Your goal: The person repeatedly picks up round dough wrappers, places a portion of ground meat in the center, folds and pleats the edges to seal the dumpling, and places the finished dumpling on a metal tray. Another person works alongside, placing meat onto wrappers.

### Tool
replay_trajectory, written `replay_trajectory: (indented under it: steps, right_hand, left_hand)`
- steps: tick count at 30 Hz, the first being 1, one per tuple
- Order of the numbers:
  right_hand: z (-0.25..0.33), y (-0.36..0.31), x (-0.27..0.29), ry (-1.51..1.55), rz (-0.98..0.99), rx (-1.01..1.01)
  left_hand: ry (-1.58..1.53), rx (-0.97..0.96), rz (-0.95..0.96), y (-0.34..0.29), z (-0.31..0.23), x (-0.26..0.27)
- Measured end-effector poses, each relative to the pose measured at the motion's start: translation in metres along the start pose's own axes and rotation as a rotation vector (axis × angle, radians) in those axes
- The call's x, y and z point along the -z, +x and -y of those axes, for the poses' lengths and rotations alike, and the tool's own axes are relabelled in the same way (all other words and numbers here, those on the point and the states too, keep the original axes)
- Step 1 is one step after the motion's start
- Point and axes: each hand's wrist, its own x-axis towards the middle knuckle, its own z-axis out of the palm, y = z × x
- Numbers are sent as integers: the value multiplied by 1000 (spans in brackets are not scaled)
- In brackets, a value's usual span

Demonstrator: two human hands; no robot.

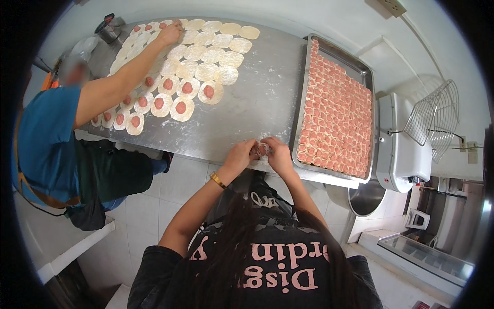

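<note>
A: What is surrounding the metal tray [350,58]?

B: It is lying at the right end of the counter [267,77], and rows of pink-topped dumplings [334,116] are filling most of it, leaving bare metal showing at its far right. To the tray's right, a white machine [399,139] is standing close by, its wire cage [435,118] jutting out, and a round metal bowl [366,200] is sitting lower down, beyond the tray's near edge

A: And left of the tray?

B: A floury strip of counter is separating it from many flat, round wrappers [209,54]; some, such as those in the nearest rows, are carrying lumps of pink filling [180,107]. Farther left of the tray, a co-worker in blue is standing, and that person's hand [172,34] is reaching over the far rows; I cannot tell what it is holding

A: Where is the filled wrapper [263,149]?

B: It is staying off the tray, just left of its near left corner, between the wearer's two hands at the counter's near edge

A: How are they posing?

B: The left hand [241,156], below a gold watch [218,179], is angling in toward the tray, its fingers curling and gripping one side of the wrapper. The right hand [278,154], nearest the tray, is bending inward and pinching the other side, fingertips nearly meeting
</note>
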Motion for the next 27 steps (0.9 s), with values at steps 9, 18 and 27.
replay_trajectory:
  steps: [9, 18, 27]
  right_hand:
    - [2, 5, -2, 3, 36, -165]
    - [3, 7, 4, -48, -27, -106]
    - [-1, 12, 2, -52, 7, -169]
  left_hand:
    - [17, -74, -100, 2, -7, 2]
    - [-20, -131, -114, 10, 0, 0]
    - [-48, -114, -67, 15, 4, 0]
